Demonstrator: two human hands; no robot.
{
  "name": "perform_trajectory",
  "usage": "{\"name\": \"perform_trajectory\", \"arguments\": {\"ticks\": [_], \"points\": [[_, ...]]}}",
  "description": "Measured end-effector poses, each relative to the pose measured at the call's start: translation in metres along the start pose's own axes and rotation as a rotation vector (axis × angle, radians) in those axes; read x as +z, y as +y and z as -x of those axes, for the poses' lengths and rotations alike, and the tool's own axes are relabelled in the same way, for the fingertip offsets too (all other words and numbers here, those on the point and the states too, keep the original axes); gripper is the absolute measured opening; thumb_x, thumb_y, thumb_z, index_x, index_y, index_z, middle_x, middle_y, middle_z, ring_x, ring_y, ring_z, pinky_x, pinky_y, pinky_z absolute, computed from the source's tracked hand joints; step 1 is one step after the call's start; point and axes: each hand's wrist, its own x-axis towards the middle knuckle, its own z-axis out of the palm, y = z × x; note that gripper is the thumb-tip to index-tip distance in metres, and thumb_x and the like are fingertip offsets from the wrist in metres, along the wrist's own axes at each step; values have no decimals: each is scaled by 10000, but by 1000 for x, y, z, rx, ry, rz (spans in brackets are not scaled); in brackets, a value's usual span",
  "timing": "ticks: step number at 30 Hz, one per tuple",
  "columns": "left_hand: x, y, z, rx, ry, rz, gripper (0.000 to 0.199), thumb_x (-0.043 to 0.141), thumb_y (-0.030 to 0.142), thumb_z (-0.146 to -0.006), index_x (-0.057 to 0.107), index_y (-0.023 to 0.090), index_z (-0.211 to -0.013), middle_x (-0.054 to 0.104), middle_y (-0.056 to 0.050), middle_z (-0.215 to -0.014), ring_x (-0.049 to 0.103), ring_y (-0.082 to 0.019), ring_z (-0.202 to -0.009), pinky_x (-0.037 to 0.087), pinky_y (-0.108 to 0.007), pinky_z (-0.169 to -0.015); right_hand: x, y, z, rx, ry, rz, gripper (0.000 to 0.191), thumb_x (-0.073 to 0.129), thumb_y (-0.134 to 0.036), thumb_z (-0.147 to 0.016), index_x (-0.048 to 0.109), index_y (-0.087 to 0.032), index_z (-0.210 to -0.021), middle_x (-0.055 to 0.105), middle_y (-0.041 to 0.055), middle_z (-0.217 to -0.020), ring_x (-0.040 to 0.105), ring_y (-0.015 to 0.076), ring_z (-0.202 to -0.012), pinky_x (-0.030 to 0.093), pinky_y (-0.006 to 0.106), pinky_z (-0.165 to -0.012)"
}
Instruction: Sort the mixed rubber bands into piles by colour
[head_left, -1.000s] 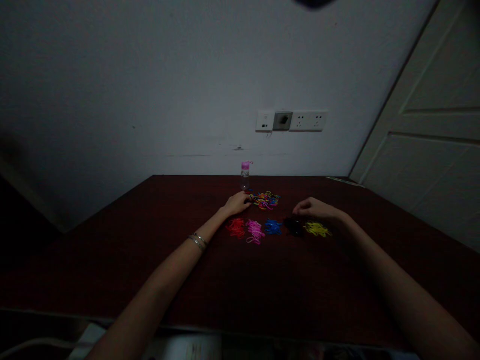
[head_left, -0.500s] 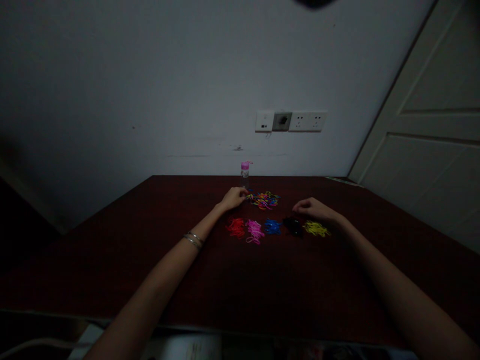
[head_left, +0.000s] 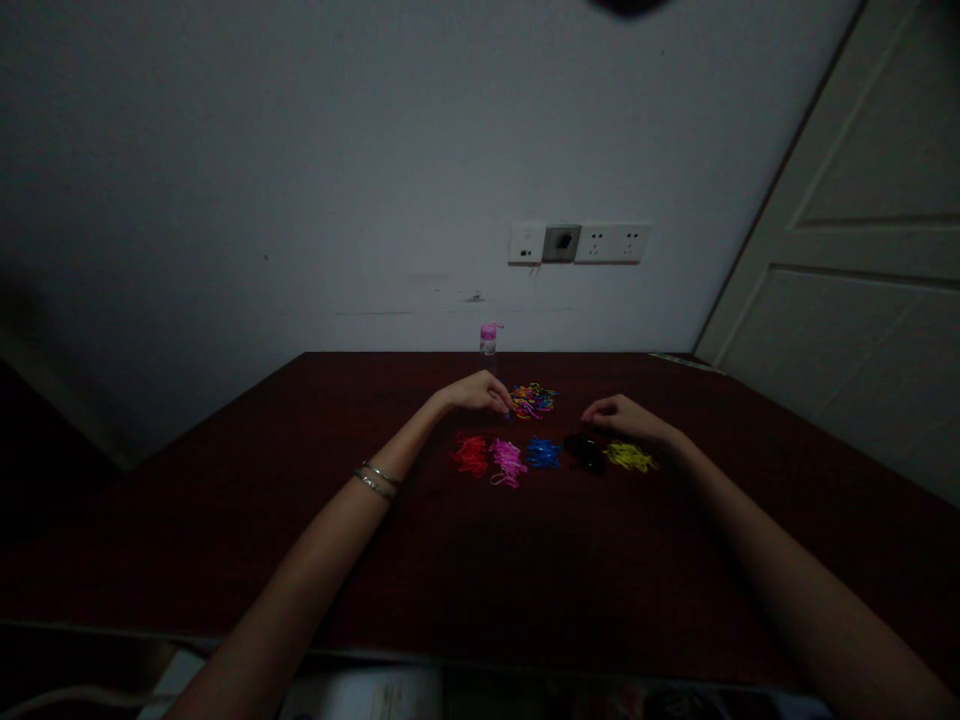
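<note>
My left hand (head_left: 484, 391) is pinched at the left edge of a mixed pile of multicoloured rubber bands (head_left: 534, 400). A bit of a blue rubber band (head_left: 508, 415) shows under its fingertips. My right hand (head_left: 621, 413) rests above the black pile, its fingers drawn together; whatever they hold, if anything, is hidden. Nearer to me lie sorted piles in a row: red bands (head_left: 471, 455), pink bands (head_left: 508, 460), blue bands (head_left: 544, 453), black bands (head_left: 585, 452) and yellow bands (head_left: 631, 457).
A clear bottle with a pink cap (head_left: 488, 338) stands behind my left hand, near the wall. The dark red table (head_left: 480, 570) reaches to the wall, where a row of sockets (head_left: 577, 243) is mounted. A pale door (head_left: 862, 250) is on the right.
My left hand has shifted right and slightly nearer, from beside the mixed pile to its near left edge, with blue now at its fingertips. The right hand has hardly moved.
</note>
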Motion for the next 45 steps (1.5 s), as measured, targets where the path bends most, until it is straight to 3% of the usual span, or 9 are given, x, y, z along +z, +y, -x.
{"name": "perform_trajectory", "arguments": {"ticks": [6,13,25,34,40,45], "points": [[7,7,2,-26,-86,-22,164,665,120,-574,715,135,-730,673,-57,-638,573,-121,-553,426,-229,-529,0,0,0,-4,7,-2,271,571,-334,-658,661,-116,-791,650,48,-705,541,129,-601,407,242,-556],[32,16,-5,46,-86,-66,169,619,105,-629,706,121,-773,678,-66,-714,595,-131,-653,443,-233,-605,1,3,-1,-13,11,11,288,569,-351,-665,666,-115,-798,654,53,-714,537,128,-593,409,244,-553],[53,12,-14,80,-213,-162,206,585,154,-669,685,100,-841,658,-43,-730,559,-101,-637,409,-200,-590,3,0,1,-11,36,11,275,554,-321,-670,668,-107,-798,642,41,-671,518,113,-553,390,219,-505],[35,2,-12,138,14,-55,220,552,206,-730,692,96,-859,659,-71,-780,526,-91,-629,392,-205,-583,9,-12,-4,-82,163,191,304,524,-363,-727,681,-127,-835,677,55,-758,576,143,-634,431,224,-569],[18,-21,-13,-8,250,-3,243,541,222,-742,679,82,-884,646,-65,-726,414,-45,-459,313,-189,-448,25,-23,-8,-34,237,499,283,501,-405,-771,682,-226,-894,689,50,-895,616,197,-814,436,250,-645],[5,-46,-8,-136,415,60,237,519,200,-751,662,80,-897,639,-49,-707,388,-33,-426,280,-168,-400,31,-28,-13,-30,221,581,308,471,-422,-798,660,-261,-981,675,38,-993,606,212,-906,438,261,-679]]}}
